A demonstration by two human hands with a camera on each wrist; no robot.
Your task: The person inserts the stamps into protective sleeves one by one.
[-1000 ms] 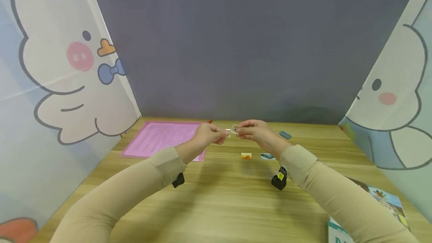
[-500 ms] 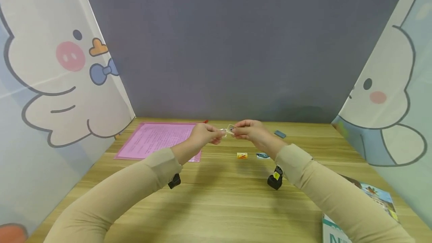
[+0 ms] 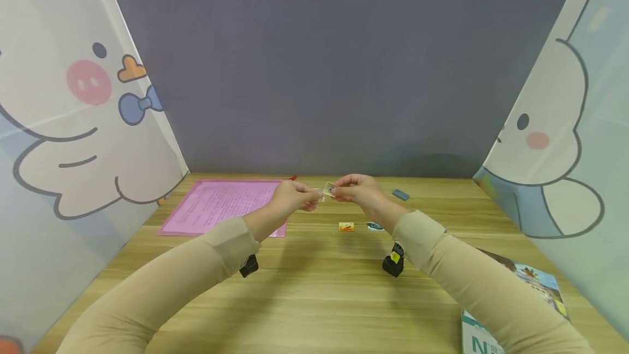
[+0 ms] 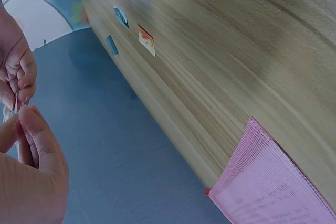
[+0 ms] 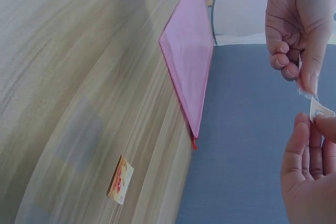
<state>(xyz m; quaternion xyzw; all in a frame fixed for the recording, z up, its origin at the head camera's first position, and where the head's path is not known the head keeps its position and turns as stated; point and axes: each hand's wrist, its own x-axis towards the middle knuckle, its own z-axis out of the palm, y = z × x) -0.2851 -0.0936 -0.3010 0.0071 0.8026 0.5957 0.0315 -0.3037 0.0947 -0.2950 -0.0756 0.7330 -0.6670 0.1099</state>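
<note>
Both hands meet over the far part of the table in the head view, their fingertips nearly touching. My left hand pinches a small clear plastic piece between thumb and fingers. A small see-through square with a pale rim is pinched by my right hand, a dark mark at its middle. In the right wrist view this square comes right up to the edge of the clear piece. Fingers hide most of both pieces in the left wrist view, where the left hand is nearest.
Behind the left hand lies a pink mesh pouch with a printed sheet. A small yellow-orange card, a small blue card and a blue-grey block lie near the right hand. Books lie under the right forearm.
The head view has turned slightly right, so everything in it shifts left. Both hands keep their pinches; the two small pieces stay close together.
</note>
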